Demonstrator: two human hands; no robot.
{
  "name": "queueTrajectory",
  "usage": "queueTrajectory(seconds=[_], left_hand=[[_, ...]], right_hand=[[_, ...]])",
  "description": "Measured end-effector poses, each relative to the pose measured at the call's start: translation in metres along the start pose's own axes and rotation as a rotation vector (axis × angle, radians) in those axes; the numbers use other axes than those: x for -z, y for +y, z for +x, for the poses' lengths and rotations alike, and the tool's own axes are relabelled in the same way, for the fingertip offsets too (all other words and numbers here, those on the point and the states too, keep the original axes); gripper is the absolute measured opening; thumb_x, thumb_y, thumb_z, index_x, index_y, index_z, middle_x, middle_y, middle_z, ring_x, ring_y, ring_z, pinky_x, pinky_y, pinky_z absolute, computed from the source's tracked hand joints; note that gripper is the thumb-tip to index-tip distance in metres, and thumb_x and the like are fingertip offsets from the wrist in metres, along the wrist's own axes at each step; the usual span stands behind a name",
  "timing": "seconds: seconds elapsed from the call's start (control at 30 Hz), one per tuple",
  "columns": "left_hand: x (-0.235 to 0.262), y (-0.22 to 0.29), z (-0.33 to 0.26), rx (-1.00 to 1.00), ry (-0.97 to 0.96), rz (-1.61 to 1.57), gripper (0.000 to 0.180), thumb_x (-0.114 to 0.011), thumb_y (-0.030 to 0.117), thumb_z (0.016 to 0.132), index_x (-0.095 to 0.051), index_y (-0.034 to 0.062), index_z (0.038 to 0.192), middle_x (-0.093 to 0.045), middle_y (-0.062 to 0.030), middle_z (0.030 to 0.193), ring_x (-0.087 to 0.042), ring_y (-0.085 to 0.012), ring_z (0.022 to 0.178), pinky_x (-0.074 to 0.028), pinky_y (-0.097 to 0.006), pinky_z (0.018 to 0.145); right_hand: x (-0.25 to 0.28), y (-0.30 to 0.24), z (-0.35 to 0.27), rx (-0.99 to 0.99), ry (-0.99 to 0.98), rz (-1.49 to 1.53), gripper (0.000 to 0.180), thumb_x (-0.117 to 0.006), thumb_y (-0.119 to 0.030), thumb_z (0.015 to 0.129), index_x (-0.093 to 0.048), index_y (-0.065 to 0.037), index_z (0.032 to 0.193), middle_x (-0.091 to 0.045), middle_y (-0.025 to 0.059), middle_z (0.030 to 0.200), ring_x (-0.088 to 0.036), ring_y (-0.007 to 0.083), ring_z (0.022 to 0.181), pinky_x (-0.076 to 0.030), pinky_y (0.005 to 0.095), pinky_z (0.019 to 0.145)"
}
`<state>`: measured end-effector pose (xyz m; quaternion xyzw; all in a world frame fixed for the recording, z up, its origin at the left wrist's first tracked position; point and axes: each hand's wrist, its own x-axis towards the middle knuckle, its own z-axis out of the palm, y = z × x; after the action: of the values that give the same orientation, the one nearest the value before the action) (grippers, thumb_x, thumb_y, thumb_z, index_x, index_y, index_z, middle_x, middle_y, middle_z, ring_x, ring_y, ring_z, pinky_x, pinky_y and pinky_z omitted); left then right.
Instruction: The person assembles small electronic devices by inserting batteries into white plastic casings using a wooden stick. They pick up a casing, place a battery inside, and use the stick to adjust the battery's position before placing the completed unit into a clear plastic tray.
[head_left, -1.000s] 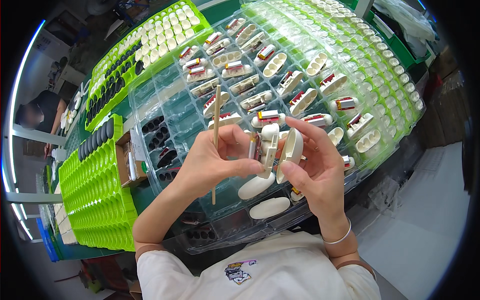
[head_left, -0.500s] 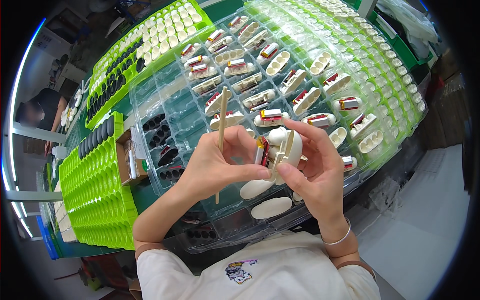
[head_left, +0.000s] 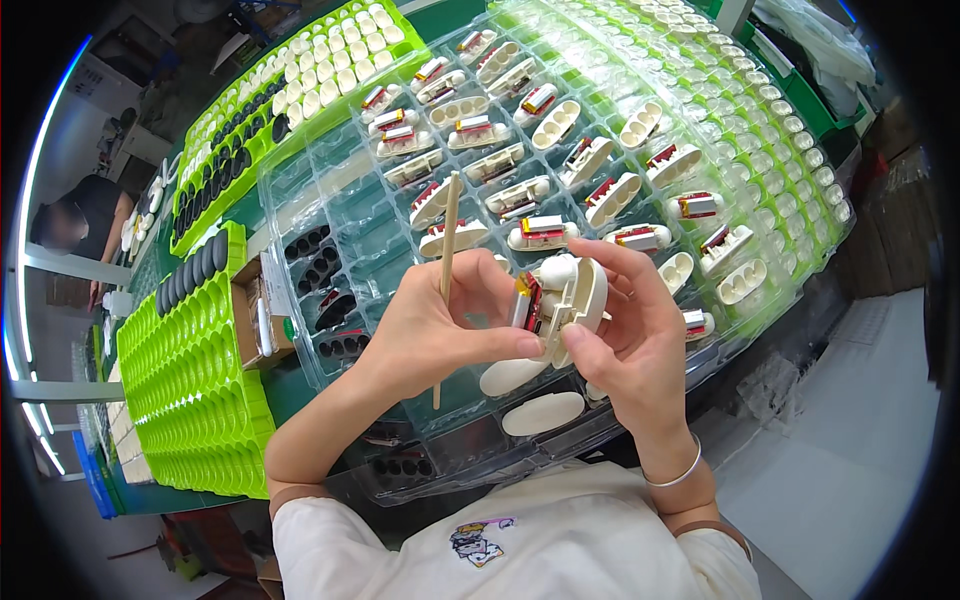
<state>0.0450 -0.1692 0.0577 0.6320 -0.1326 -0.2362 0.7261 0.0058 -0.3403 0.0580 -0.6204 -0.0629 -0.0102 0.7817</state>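
Left fingers (head_left: pixel 512 345) clamp stick (head_left: pixel 450 225), insert (head_left: pixel 557 271); right fingers (head_left: pixel 592 352) clamp shell (head_left: pixel 597 292); clear tray (head_left: pixel 362 236) beneath.

From the wearer's head we look down, through the left of two fisheye cameras, across the tabletop (head_left: pixel 445 18). We have the left hand (head_left: pixel 425 318) and right hand (head_left: pixel 640 345) near, mid-frame, the shirt (head_left: pixel 580 530) at the lower edge, and straight edges bending toward the rim.

The left hand (head_left: pixel 425 325) hides part of the stick (head_left: pixel 450 230), and the right hand (head_left: pixel 645 345) part of the white shell (head_left: pixel 595 290).
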Motion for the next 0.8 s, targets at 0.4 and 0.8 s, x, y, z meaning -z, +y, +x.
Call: queueTrajectory(seconds=[0.4, 0.8], left_hand=[[0.001, 0.000, 0.000, -0.007, 0.034, 0.036, 0.025, -0.075, 0.007, 0.061, -0.054, 0.0038, 0.075, -0.058, -0.0012, 0.072, -0.056, -0.0082, 0.069, -0.045, -0.022, 0.061], [0.000, 0.008, -0.002, 0.107, 0.034, 0.067, 0.023, -0.075, 0.009, 0.060, -0.058, 0.0016, 0.074, -0.060, -0.0029, 0.069, -0.056, -0.0079, 0.064, -0.045, -0.021, 0.059]], right_hand=[[0.001, 0.002, 0.002, -0.038, -0.015, 0.034, 0.047, -0.061, -0.001, 0.070, -0.046, -0.004, 0.114, -0.054, 0.0053, 0.096, -0.054, 0.0115, 0.089, -0.047, 0.0259, 0.076], [0.012, 0.013, 0.010, -0.151, -0.189, 0.274, 0.052, -0.069, -0.007, 0.068, -0.047, -0.005, 0.115, -0.057, 0.0054, 0.092, -0.053, 0.0127, 0.091, -0.045, 0.0266, 0.077]])
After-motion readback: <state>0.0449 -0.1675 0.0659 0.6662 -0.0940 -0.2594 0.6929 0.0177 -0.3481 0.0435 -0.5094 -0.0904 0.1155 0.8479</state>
